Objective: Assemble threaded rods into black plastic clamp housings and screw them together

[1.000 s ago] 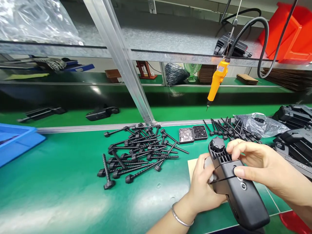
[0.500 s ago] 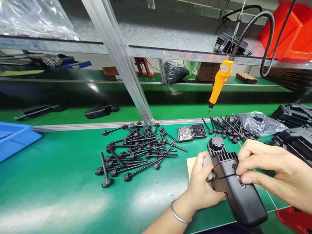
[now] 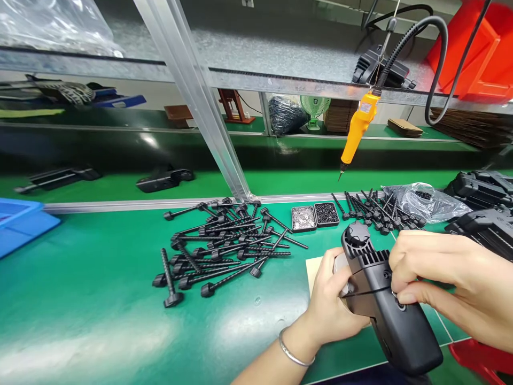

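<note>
My left hand is wrapped around a black plastic device housing, held tilted above the bench with its ridged knob at the upper end. Thumb and forefinger of my right hand are pinched together against the housing's face, at a round screw recess. Between those fingertips a small shiny metal piece shows a little; its exact shape is mostly covered. Another round hole lies just above the fingers. Beyond the housing sit two small square trays, one with silvery bits, one with tiny black parts.
A pile of black knobbed threaded rods covers the middle of the green bench; a second bunch lies right, beside a plastic bag. An orange electric screwdriver hangs overhead. A metal post rises behind; a blue bin stands left.
My right fingers have shifted slightly down and closed in tighter over the recess, covering more of it. My left hand keeps its hold on the housing. The whole view has moved slightly.
</note>
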Available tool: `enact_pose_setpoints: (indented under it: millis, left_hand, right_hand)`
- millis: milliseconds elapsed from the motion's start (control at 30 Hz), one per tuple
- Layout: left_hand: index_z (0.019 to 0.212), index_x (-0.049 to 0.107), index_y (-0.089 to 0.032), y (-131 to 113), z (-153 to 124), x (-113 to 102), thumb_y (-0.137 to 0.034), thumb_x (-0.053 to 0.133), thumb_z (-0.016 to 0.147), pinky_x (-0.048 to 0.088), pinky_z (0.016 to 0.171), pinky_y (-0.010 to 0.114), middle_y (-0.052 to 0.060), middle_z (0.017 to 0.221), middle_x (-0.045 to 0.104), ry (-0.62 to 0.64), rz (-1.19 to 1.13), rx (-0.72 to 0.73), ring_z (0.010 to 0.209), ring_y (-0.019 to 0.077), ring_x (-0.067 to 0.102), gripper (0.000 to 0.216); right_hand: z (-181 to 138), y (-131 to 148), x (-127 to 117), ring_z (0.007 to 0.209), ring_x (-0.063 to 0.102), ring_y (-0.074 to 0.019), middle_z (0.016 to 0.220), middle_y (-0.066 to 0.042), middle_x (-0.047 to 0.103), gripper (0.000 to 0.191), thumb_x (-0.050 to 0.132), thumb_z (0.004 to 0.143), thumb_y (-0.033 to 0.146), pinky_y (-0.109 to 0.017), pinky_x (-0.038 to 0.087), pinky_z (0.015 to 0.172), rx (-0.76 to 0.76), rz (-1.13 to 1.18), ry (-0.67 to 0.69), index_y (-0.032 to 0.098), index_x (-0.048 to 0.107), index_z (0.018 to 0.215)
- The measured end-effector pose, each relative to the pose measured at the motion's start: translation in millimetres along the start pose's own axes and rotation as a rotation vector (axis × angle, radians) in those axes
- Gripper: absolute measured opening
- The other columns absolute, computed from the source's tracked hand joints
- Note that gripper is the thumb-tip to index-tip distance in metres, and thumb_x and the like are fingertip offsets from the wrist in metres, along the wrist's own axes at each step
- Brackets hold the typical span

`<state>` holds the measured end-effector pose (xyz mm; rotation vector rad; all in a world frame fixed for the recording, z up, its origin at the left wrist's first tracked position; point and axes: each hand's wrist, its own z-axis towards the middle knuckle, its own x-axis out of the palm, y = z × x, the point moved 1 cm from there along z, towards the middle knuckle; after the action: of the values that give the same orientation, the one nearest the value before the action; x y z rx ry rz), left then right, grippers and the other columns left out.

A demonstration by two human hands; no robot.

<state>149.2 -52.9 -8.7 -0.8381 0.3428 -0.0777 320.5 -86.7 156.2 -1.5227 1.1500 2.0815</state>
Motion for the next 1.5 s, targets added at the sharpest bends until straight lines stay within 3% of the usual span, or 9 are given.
enact_pose_setpoints:
  millis: [100, 333, 467, 567, 1033, 1167, 1333, 1400, 1500]
  left_hand:
    - [0.103, 0.068, -0.022, -0.1, 0.1, 0.3, -0.02, 0.079, 0.063, 0.054, 0.089, 0.045, 0.01, 0.113, 0.062, -0.002, -0.011, -0.003, 0.109, 0.0306, 0.055, 0.042]
    - [0.107, 0.066, -0.02, -4.1, 3.8, -1.8, -0.013, 0.076, 0.064, 0.055, 0.09, 0.043, 0.01, 0.106, 0.064, -0.011, -0.036, 0.039, 0.109, 0.0293, 0.055, 0.044]
    - [0.111, 0.066, -0.021, -3.6, 3.0, -1.6, -0.013, 0.076, 0.064, 0.056, 0.091, 0.044, 0.01, 0.112, 0.062, -0.017, -0.046, 0.038, 0.109, 0.0291, 0.056, 0.049]
    - [0.114, 0.065, -0.022, -2.1, 1.6, -0.9, -0.016, 0.078, 0.065, 0.055, 0.091, 0.044, 0.01, 0.116, 0.062, -0.014, -0.03, 0.035, 0.111, 0.0296, 0.055, 0.05]
    - [0.115, 0.064, -0.022, -1.9, 2.2, -0.9, -0.017, 0.078, 0.068, 0.055, 0.089, 0.042, 0.009, 0.113, 0.063, -0.024, -0.044, 0.047, 0.11, 0.0281, 0.055, 0.049]
    - [0.116, 0.065, -0.023, 0.3, 0.4, -0.2, -0.018, 0.078, 0.068, 0.054, 0.09, 0.042, 0.009, 0.115, 0.063, 0.002, -0.008, 0.008, 0.108, 0.0274, 0.053, 0.05]
    - [0.116, 0.065, -0.021, 0.9, -0.1, 1.2, -0.019, 0.077, 0.069, 0.053, 0.09, 0.041, 0.01, 0.115, 0.063, -0.012, -0.021, 0.015, 0.108, 0.027, 0.053, 0.049]
    - [0.111, 0.067, -0.021, 0.3, -0.2, 1.8, -0.015, 0.076, 0.067, 0.053, 0.088, 0.039, 0.009, 0.109, 0.063, -0.021, -0.031, 0.007, 0.106, 0.0263, 0.053, 0.046]
    - [0.109, 0.068, -0.022, -1.3, 0.1, 2.0, -0.013, 0.076, 0.064, 0.054, 0.091, 0.039, 0.009, 0.108, 0.062, -0.016, -0.081, -0.013, 0.109, 0.027, 0.054, 0.047]
  right_hand:
    - [2.1, -0.1, -2.4, 0.08, 0.055, -0.0115, 0.088, 0.001, 0.058, 0.015, 0.053, 0.1, 0.018, -0.02, 0.046, 0.063, 0.0, 0.027, 0.033, 0.023, 0.052, 0.086]
    - [-8.7, 0.7, 7.6, 0.076, 0.055, -0.0127, 0.085, -0.001, 0.059, 0.016, 0.047, 0.102, 0.015, -0.024, 0.047, 0.065, 0.022, 0.008, -0.062, 0.022, 0.054, 0.089]
    - [-5.1, 0.1, 8.1, 0.072, 0.058, -0.0138, 0.082, 0.0, 0.063, 0.008, 0.058, 0.099, 0.026, -0.024, 0.049, 0.062, 0.098, 0.049, -0.133, 0.025, 0.061, 0.092]
    - [3.9, -2.7, 5.1, 0.06, 0.056, -0.0131, 0.072, 0.001, 0.063, 0.014, 0.061, 0.097, 0.032, -0.024, 0.046, 0.053, 0.171, 0.082, -0.221, 0.025, 0.066, 0.085]
    - [21.1, 6.6, 0.0, 0.059, 0.055, -0.0091, 0.067, 0.005, 0.063, 0.016, 0.063, 0.084, 0.02, -0.021, 0.042, 0.056, 0.245, 0.15, -0.292, 0.023, 0.068, 0.07]
    - [24.9, -9.5, 1.0, 0.064, 0.052, -0.0103, 0.069, 0.003, 0.06, 0.012, 0.076, 0.072, 0.025, -0.021, 0.04, 0.058, 0.401, 0.328, -0.274, 0.021, 0.068, 0.064]
    - [31.6, -40.2, 5.5, 0.059, 0.044, -0.0087, 0.065, 0.003, 0.051, 0.031, 0.084, 0.065, 0.04, -0.02, 0.037, 0.055, 0.518, 0.856, -0.011, 0.017, 0.065, 0.071]
    - [39.7, -61.3, 9.1, 0.063, 0.049, -0.0106, 0.069, 0.001, 0.055, 0.035, 0.077, 0.071, 0.049, -0.022, 0.04, 0.058, 0.514, 0.763, -0.094, 0.017, 0.066, 0.078]
    - [66.0, -101.7, 25.8, 0.076, 0.058, -0.0159, 0.082, -0.004, 0.065, 0.033, 0.062, 0.086, 0.049, -0.026, 0.047, 0.066, 0.544, 0.382, -0.252, 0.016, 0.067, 0.087]
